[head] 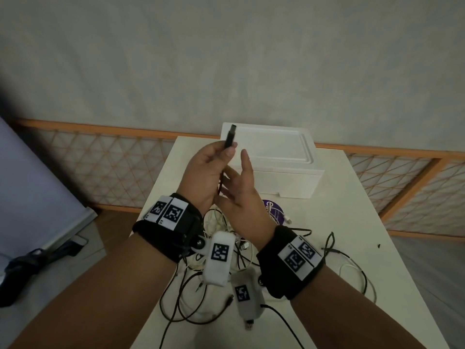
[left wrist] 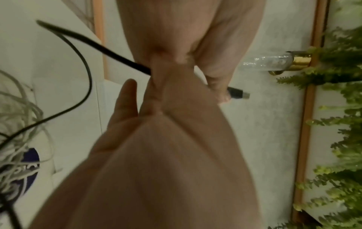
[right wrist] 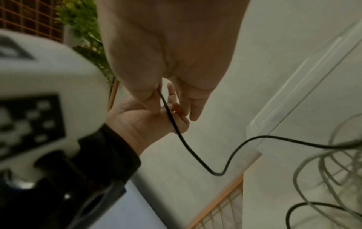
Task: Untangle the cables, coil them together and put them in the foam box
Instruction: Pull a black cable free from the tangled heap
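My left hand (head: 228, 150) holds the black cable's USB plug (head: 230, 136) upright in its fingertips, above the table and in front of the white foam box (head: 289, 182). My right hand (head: 225, 179) pinches the same black cable (right wrist: 195, 155) just below the left hand, index finger pointing up. In the left wrist view the plug (left wrist: 238, 93) sticks out past my left fingertips (left wrist: 220, 91), and the cable (left wrist: 117, 56) runs off to the left. The rest of it drops into a tangle of black and white cables (head: 226, 250) on the table under my wrists.
A white table (head: 352, 222) carries the box at its far end and a purple round disc (head: 274, 210) near the tangle. A loose USB plug (head: 249, 326) lies near the front. An orange lattice screen (head: 100, 162) stands behind the table. Green foliage (left wrist: 342, 139) is on one side.
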